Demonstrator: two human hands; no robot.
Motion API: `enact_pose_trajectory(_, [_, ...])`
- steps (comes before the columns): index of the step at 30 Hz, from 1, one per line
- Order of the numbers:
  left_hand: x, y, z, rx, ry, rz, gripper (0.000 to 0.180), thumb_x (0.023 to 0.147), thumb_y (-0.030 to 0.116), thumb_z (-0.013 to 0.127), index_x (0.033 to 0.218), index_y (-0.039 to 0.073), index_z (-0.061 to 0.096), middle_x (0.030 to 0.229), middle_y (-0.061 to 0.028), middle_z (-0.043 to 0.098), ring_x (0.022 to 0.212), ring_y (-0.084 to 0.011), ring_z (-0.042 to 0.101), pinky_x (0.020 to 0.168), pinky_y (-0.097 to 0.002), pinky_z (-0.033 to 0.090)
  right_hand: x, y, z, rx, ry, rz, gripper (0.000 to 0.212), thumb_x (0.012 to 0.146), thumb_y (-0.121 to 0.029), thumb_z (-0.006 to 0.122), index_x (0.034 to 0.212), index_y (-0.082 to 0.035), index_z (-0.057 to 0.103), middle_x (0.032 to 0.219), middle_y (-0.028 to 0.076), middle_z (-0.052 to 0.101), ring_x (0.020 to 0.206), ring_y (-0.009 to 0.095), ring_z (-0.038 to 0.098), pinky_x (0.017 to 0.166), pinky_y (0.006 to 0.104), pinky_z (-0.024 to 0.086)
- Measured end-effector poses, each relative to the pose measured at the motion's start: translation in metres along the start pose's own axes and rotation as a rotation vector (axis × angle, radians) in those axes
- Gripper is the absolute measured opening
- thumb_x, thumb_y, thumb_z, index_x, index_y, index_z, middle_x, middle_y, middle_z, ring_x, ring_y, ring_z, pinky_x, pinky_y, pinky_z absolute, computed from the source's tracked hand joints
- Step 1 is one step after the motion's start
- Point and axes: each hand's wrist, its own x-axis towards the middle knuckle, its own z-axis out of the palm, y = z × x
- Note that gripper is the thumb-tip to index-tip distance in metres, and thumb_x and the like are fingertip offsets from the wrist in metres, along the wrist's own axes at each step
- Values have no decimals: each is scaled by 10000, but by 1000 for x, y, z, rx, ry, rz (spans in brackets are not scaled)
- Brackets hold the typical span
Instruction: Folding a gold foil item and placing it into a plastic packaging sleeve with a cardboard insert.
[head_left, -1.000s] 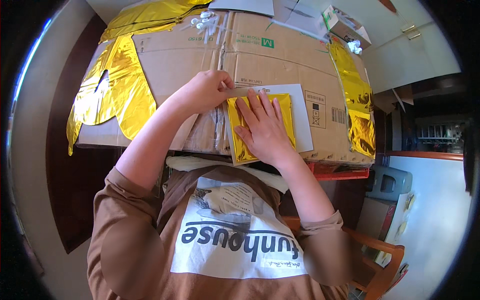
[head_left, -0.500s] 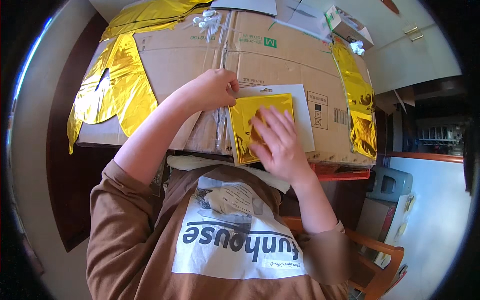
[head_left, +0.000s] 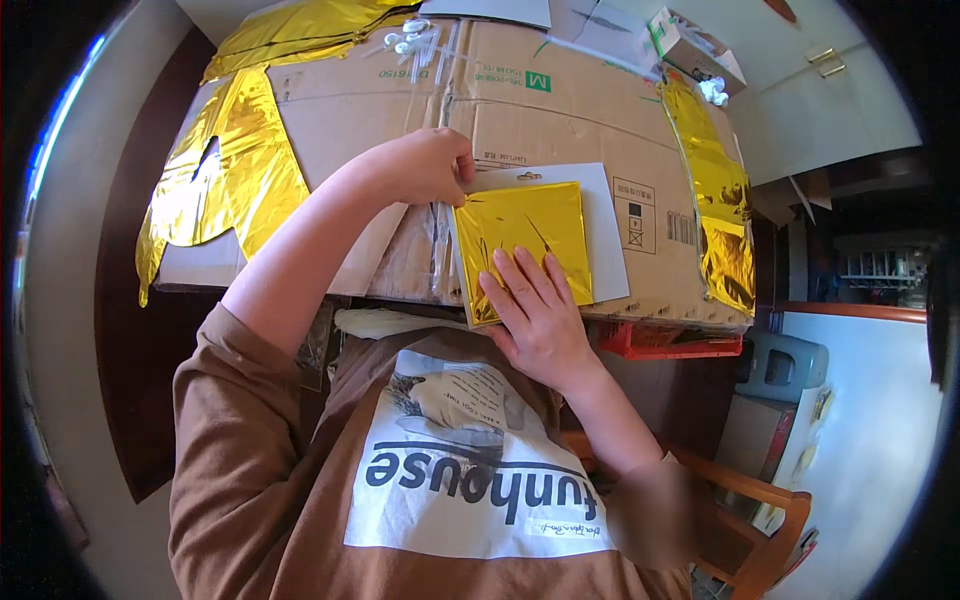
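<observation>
A shiny square of folded gold foil [head_left: 535, 215] lies on a white card [head_left: 607, 250] with a hanging slot at its far edge. Both rest near the front edge of a large cardboard surface [head_left: 560, 135]. At the foil's far left corner, my left hand [head_left: 428, 165] is closed in a pinch; its fingertips are partly hidden. My right hand [head_left: 543, 325] lies flat on the near part of the foil, fingers stretched out and slightly apart, holding nothing.
Flat gold foil shapes [head_left: 240, 150] lie at the left, with a gold strip [head_left: 715, 190] along the right edge. White plastic pieces [head_left: 408, 38] and an open small box [head_left: 695, 48] sit at the back. A red crate [head_left: 670, 342] shows below the cardboard.
My right hand has moved toward me and slightly left across the foil, and now lies flat instead of blurred in motion. My left hand stays at the corner.
</observation>
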Motion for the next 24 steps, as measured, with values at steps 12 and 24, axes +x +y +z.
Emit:
enact_pose_trajectory(12, [2,-11,3,77,50,100,248,769,101,735,987,-1,673,904,-130,692,844,-238,661,771,-361,539,5,1,-5,-4,-53,-32,718,794,-273,801,1440,-135,517,1534,161,443,1404,388,425,1164,590,307])
enact_pose_trajectory(24, [-25,-15,21,106,372,86,156,886,98,648,1008,1,654,875,-172,692,836,-340,684,772,-425,542,9,-1,-8,-10,-82,-23,775,769,-308,809,1459,-149,494,1549,158,431,1400,405,420,1151,590,316])
